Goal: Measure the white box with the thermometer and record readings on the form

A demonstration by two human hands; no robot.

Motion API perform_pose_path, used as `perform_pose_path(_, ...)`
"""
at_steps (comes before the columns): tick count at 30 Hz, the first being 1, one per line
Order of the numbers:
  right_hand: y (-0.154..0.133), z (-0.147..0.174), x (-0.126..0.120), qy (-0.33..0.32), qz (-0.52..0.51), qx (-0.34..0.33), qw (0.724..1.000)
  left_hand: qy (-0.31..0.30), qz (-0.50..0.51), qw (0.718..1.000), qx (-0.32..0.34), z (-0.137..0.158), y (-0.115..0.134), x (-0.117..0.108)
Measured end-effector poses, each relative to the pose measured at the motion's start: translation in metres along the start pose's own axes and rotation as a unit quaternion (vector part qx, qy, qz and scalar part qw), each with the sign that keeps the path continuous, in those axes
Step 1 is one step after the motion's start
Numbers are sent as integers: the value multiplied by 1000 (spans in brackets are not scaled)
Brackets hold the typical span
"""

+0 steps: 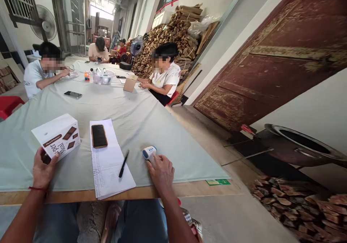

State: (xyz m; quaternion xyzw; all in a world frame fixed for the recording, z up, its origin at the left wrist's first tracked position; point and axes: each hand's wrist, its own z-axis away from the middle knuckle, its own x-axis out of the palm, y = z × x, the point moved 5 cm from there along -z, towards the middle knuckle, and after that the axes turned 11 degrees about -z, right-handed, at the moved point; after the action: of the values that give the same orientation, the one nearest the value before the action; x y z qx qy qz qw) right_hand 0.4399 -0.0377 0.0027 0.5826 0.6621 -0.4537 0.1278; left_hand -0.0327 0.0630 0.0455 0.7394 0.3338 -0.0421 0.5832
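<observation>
My left hand (45, 165) grips the lower corner of a white cardboard box (61, 134) printed with brown chocolate bars, thumb on its near face. The box stands tilted at the left of the table. At the right, my right hand (162, 170) is closed over the handle of a white-and-blue device (149, 152), which looks like a forehead thermometer and rests on the cloth. Its handle is mostly hidden under my fingers. Between my hands lie white paper sheets (108, 170) with handwriting along one side. A phone (99, 136) and a black pen (124, 163) rest on them.
A pale green cloth (130, 109) covers the long table. Farther along are another phone (73, 94), a clear plastic basin (103, 77) with items, and a brown carton (130, 83). Several people sit around the table. Firewood (292, 203) lies on the floor at right.
</observation>
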Motion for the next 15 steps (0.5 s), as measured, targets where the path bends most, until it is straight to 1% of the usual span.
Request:
perform_pose_path(2,-23,2,13,-7,-56,-85,995,1,13,1000,-12,0,-2,0)
perform_pose_path(4,-49,4,30,-46,-109,-152,981,4,20,1000,-20,-1,-1,0)
perform_pose_path(7,-73,5,50,-98,-107,-191,971,2,18,1000,-24,-1,0,0)
perform_pose_path(9,-80,4,56,-120,-88,-209,967,-3,21,999,-28,-2,-2,1)
perform_pose_path(11,-81,2,56,-131,-81,-229,961,-6,27,999,-32,-2,-5,1)
perform_pose_path(15,-80,-1,46,-118,-96,-260,954,1,33,999,-31,-2,-10,2)
